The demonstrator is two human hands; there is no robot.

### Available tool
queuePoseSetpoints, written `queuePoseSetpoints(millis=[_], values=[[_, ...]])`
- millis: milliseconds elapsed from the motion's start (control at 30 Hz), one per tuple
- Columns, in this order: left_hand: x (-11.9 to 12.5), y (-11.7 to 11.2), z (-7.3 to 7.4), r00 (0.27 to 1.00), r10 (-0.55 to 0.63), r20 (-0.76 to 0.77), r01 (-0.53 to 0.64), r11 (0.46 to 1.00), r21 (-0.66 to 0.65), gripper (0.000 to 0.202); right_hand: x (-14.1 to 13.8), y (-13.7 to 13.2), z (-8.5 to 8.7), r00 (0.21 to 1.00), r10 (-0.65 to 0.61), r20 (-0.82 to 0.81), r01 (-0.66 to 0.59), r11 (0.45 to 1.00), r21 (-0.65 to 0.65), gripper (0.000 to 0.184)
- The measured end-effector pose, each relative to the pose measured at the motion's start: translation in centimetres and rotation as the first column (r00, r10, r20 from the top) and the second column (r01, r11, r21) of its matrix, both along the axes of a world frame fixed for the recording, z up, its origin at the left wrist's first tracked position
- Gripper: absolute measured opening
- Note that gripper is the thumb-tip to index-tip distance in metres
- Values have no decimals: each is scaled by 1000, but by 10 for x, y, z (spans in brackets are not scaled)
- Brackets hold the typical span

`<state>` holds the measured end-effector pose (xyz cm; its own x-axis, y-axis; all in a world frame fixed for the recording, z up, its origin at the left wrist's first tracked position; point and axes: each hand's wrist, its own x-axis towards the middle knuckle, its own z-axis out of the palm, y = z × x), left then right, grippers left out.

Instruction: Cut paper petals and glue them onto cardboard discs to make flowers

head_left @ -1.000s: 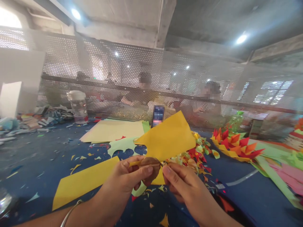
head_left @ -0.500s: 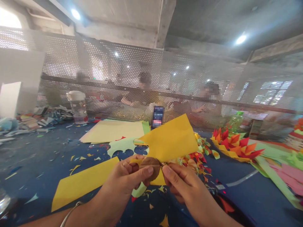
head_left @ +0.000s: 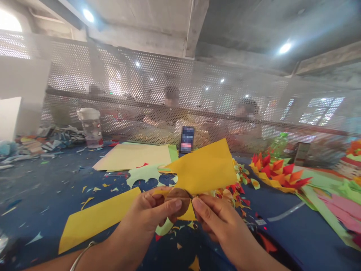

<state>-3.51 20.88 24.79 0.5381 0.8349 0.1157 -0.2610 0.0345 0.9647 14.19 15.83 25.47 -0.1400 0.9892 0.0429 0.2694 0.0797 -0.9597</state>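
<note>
My left hand (head_left: pixel 149 212) is closed, its thumb pressing a round brown disc (head_left: pixel 184 207) against a yellow paper sheet (head_left: pixel 205 169). The sheet stands up behind the disc and leans to the right, with a notched left edge. Close to the disc's right side, my right hand (head_left: pixel 217 214) is closed in a pinch. A thin dark tip shows between its fingers and the disc; what the fingers hold is mostly hidden. A second yellow strip of paper (head_left: pixel 98 218) lies on the table beside my left forearm.
Pale paper sheets (head_left: pixel 129 156), a phone (head_left: pixel 187 139) and a clear bottle (head_left: pixel 91 128) stand or lie toward the back. Red and orange folded paper pieces (head_left: pixel 279 171) sit at right. Paper scraps litter the blue table (head_left: pixel 287 226). A perforated screen (head_left: pixel 141 82) rises behind.
The yellow sheet has tilted slightly, its top corner shifting right and a little down. Both hands keep nearly the same place and grip. The whole view has shifted slightly.
</note>
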Motion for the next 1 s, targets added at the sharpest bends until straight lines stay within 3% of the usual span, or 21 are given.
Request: queuePoseSetpoints(millis=[367,600,1000], values=[[0,0,-6,999,31,-32,-31,999,-20,19,-1,0,-3,992,-44,-121,35,997,-69,45],[1,1,-2,997,-64,53,62,998,33,17,1,1,-5,996,-41,-77,35,997,-70,46],[1,5,4,999,-15,-40,18,998,66,25,4,1,-2,998,-12,57,9,999,40,44]])
